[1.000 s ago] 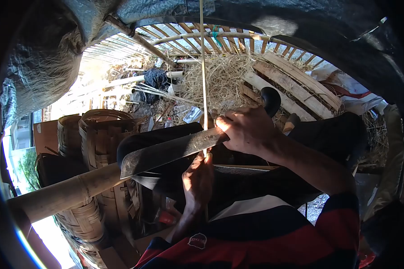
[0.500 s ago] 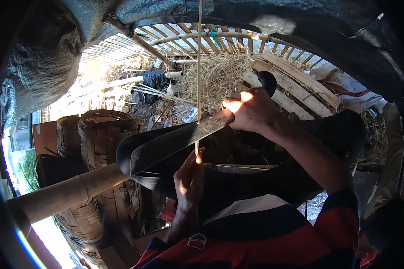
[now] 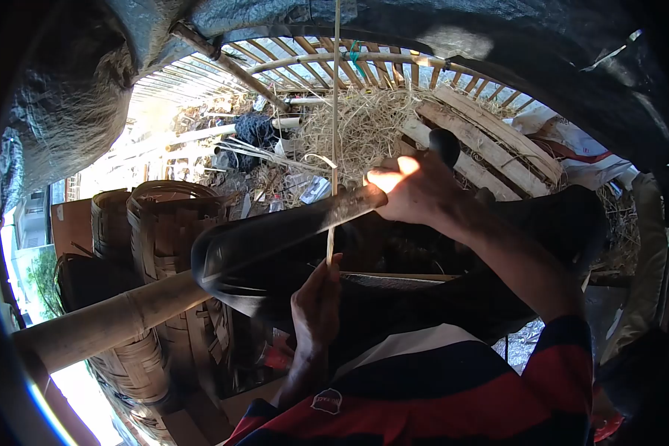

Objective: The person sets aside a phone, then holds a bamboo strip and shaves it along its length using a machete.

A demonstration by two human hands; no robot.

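Note:
A large knife (image 3: 290, 232) with a wide dark blade and a black curved handle end lies across the view, its tip at the left. My right hand (image 3: 416, 187) is closed around its handle. A thin pale strip (image 3: 336, 97) runs upright from the top of the view, passes behind the blade and comes out below it. Between the fingers of my left hand (image 3: 317, 303) is the strip's lower end, just under the blade. A small curled sliver (image 3: 320, 160) stands out from the strip above the blade.
A thick bamboo pole (image 3: 111, 321) extends from the left to my knee. Woven bamboo rolls (image 3: 145, 364) stand around it. Beyond my legs lie straw (image 3: 364, 130), wooden slats (image 3: 490, 141) and a dark tangled bundle (image 3: 255, 132), before a slatted bamboo fence (image 3: 305, 67).
My left hand has moved down and slightly left from the blade, still holding the strip. My right hand has shifted slightly up and right with the knife. A curled sliver now shows on the strip.

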